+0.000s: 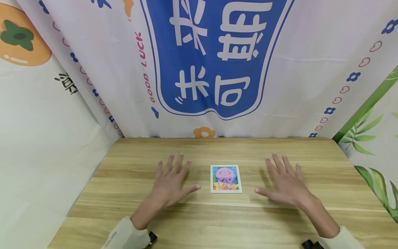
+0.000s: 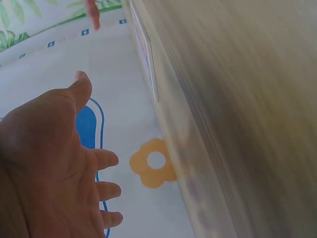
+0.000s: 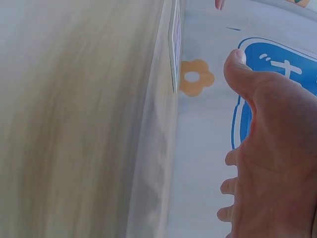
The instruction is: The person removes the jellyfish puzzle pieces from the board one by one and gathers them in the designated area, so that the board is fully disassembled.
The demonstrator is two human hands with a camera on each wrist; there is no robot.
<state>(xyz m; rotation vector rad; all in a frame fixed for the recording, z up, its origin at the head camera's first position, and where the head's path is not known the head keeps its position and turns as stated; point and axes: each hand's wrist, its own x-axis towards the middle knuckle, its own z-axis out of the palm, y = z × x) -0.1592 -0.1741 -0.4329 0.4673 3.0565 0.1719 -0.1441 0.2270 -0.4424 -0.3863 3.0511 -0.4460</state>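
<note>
A flat picture tile (image 1: 226, 178) with a white border lies on the wooden table between the two hands; a pink jellyfish on a blue and yellow ground is printed on it. To its left, my left hand (image 1: 169, 185) hovers palm down with fingers spread, touching nothing. My right hand (image 1: 286, 186) mirrors it on the other side, fingers also spread and nothing held. Both wrist views show a gap between the palm of the left hand (image 2: 54, 158) or right hand (image 3: 277, 134) and the tabletop. The tile appears there edge-on as a thin slab.
The wooden table (image 1: 217, 221) reaches back to a white printed curtain (image 1: 295, 86) bearing a large blue panel (image 1: 211, 62) with white characters. More printed cloth hangs at the left (image 1: 40, 138) and right sides. Dark wrist straps show by both pale sleeves (image 1: 129, 237).
</note>
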